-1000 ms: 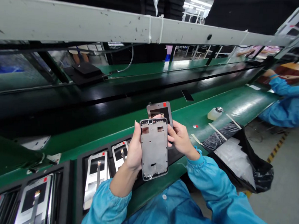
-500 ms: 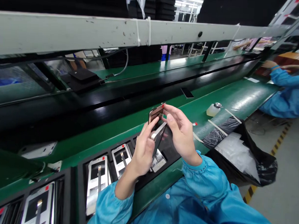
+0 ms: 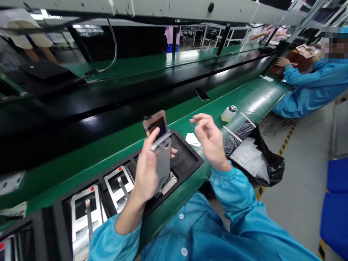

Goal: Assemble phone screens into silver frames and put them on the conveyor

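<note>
My left hand is closed around an opened phone, held tilted above a black tray. Its dark grey half faces me, while a pinkish-gold half with a dark screen area stands up behind my fingers. My right hand is off to the right, apart from the phone, with its fingers bent in a loose pinch; anything between the fingertips is too small to make out. Below the phone, the black foam tray holds opened white phone parts with ribbon cables and red tabs.
A crumpled white paper lies beside the tray. Beyond it stand a pump bottle and a black bag of clear plastic sleeves at the bench edge. A dark phone lies farther back. A co-worker's blue sleeve is at right.
My right hand has drawn away from the phone, to its right. My left hand still grips the phone, whose two halves now stand differently tilted. The whole view has shifted rightward.
</note>
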Available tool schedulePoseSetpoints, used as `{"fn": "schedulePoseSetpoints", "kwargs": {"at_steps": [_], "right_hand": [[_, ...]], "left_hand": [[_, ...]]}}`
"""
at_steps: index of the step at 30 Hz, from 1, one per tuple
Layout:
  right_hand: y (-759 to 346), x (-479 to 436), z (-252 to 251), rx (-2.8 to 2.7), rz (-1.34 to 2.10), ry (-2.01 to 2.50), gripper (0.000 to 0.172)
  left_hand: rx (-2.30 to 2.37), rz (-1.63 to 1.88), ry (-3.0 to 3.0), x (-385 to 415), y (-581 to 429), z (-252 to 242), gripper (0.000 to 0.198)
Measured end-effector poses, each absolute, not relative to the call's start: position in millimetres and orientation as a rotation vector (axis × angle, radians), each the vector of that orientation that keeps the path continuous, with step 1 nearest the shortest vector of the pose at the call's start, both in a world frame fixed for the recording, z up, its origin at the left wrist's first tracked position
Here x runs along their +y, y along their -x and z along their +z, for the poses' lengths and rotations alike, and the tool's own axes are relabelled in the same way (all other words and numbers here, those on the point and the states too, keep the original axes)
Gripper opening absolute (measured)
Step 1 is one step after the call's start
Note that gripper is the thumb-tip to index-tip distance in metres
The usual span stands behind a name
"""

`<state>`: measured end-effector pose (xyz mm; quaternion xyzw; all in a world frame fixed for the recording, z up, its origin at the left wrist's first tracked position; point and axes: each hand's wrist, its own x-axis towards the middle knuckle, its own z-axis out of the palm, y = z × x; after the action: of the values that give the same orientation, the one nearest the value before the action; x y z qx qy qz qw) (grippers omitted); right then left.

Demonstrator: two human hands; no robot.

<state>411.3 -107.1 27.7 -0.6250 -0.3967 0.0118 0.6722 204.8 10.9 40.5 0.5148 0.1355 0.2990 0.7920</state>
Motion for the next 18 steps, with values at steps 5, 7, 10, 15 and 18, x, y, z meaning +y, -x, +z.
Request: {"fn": "schedulePoseSetpoints", "kwargs": {"at_steps": [5, 7, 10, 15, 18], "right_hand": [[-529, -143, -18, -0.655, 0.382, 2.212, 0.041], [-554, -150, -38, -0.612, 0.425, 2.307, 0.041], [-567, -157, -60, -0.599, 0.422, 2.402, 0.04], [-575, -160, -77, -0.641, 0.394, 2.524, 0.033], [-579, -160, -86, -0.663, 0.349, 2.607, 0.028]], "left_hand": [[0.169, 0.466, -0.818, 15, -191, 62, 0.089], [0.132, 0.369, -0.752, 15, -185, 66, 0.086], [0.091, 0.305, -0.669, 9, -181, 65, 0.09], [0.049, 0.256, -0.624, -4, -183, 63, 0.103], [0.038, 0.246, -0.626, -8, -180, 67, 0.107]]}}
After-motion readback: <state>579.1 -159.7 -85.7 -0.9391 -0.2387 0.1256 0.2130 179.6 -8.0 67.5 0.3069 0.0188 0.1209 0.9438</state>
